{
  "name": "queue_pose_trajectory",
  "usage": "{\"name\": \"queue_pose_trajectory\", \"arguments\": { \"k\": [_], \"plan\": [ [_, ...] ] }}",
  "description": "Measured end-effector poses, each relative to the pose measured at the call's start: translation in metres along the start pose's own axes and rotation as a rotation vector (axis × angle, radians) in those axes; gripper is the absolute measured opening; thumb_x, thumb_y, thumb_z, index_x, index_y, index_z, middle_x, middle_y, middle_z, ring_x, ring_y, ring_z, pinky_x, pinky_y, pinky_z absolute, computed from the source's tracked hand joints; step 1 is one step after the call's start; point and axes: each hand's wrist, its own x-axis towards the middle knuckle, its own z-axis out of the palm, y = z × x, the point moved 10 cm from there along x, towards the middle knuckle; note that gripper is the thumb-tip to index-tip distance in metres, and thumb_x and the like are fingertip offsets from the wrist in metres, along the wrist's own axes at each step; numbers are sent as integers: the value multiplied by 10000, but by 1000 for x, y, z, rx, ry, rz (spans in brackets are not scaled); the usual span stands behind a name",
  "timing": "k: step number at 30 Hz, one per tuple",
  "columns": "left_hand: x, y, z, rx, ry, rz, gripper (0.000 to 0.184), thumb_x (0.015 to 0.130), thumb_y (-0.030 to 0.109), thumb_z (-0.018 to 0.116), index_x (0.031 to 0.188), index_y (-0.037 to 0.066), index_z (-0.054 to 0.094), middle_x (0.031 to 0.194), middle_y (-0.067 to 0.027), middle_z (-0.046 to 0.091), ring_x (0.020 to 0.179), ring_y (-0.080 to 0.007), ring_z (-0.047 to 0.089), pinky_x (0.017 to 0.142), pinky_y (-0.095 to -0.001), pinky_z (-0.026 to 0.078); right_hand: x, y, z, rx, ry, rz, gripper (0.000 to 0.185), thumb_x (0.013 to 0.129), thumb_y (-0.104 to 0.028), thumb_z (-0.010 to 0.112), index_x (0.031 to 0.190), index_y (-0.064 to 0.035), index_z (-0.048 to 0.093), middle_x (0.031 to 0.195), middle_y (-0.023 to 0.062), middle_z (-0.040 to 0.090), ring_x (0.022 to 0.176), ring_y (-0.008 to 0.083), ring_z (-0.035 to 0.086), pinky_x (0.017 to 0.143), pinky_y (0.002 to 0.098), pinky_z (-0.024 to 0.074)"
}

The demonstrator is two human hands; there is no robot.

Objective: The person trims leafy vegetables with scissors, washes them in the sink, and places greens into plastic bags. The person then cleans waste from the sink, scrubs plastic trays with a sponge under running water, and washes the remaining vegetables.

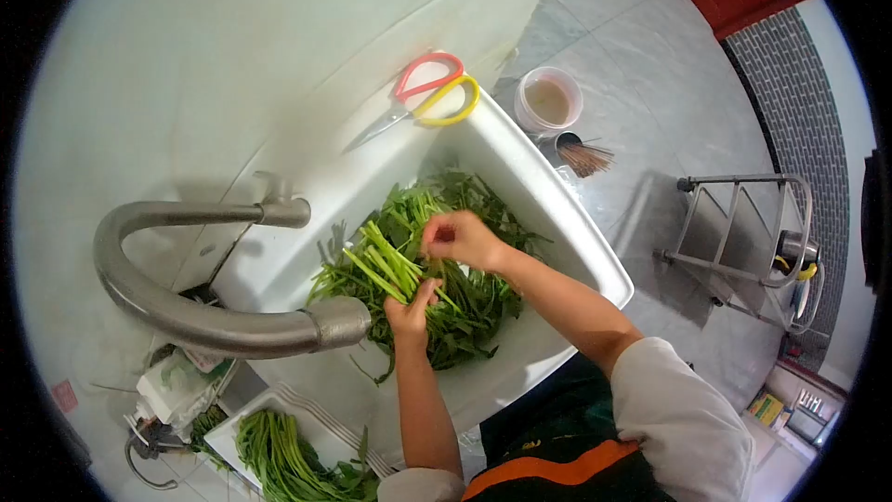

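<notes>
My left hand is closed around a bunch of green leafy-vegetable stems, whose cut ends fan out over the sink. Just above and to its right, my right hand has its fingers curled into a pinch. What lies between those fingertips, if anything, is too small to make out. Beneath both hands, a heap of loose leafy greens fills the middle of the white sink. Scissors with one red and one yellow handle rest on the sink's far corner ledge.
A curved metal faucet reaches over the sink's left side. More greens lie in a white basket at lower left. On the floor stand a bucket of cloudy liquid, a container of thin sticks and a metal cart.
</notes>
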Motion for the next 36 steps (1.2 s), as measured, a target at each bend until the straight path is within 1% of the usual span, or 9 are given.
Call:
{"name": "queue_pose_trajectory", "arguments": {
  "k": [3,8,9,11,14,17,21,30,36],
  "plan": [
    [-5,3,-7,-5,76,-77,138,719,51,599,821,21,512,699,-77,557,640,-164,546,542,-302,404,-12,-27,-63,-256,531,-64,123,718,-85,582,808,-19,532,726,69,566,670,135,562,610,257,448],
    [-4,3,-13,-41,98,-55,136,723,57,596,821,9,515,734,-93,559,670,-172,551,541,-298,392,-39,-104,-31,-1054,602,-469,272,711,-160,601,928,-15,526,766,151,580,690,288,570,661,336,451],
    [-3,2,-12,-42,96,-52,136,723,57,596,821,9,515,734,-93,559,670,-172,551,541,-298,392,-40,-104,-29,-1056,604,-473,272,711,-160,601,928,-15,526,766,151,580,690,288,570,661,336,451],
    [-4,-1,-9,-77,63,-55,139,717,50,597,818,2,514,756,-90,553,657,-168,544,540,-289,390,-23,-46,6,-620,17,-114,271,708,-159,610,923,-12,534,716,130,580,657,263,570,633,325,449],
    [-8,4,-6,3,38,-31,137,708,50,602,803,2,517,757,-84,547,629,-162,529,541,-279,390,-32,-32,39,-660,-123,-283,183,706,-117,594,838,2,548,709,156,563,644,277,562,567,323,448],
    [-18,9,-12,43,64,-65,137,700,54,609,792,4,522,743,-81,546,617,-153,515,546,-277,390,-32,-74,-1,-665,252,-524,133,713,-71,566,818,6,545,703,159,550,629,295,550,550,323,440],
    [-28,8,-28,50,126,-61,191,695,111,624,825,-1,540,729,-87,553,609,-151,505,568,-283,394,-7,-50,-44,-1015,429,-286,189,706,-12,519,894,-22,518,837,187,521,698,335,537,593,379,453],
    [-17,9,-21,-3,112,-30,137,760,131,561,842,30,515,866,-102,537,774,-190,531,711,-315,411,6,100,-25,-975,112,151,253,712,-109,548,943,-13,507,915,151,521,746,287,549,624,379,443],
    [-9,12,-18,-25,98,-17,115,779,115,532,854,40,487,979,-110,506,714,-169,494,722,-320,404,-14,44,-20,-676,252,-7,258,678,-145,565,885,-4,502,825,179,540,785,322,541,667,388,443]
  ]
}}
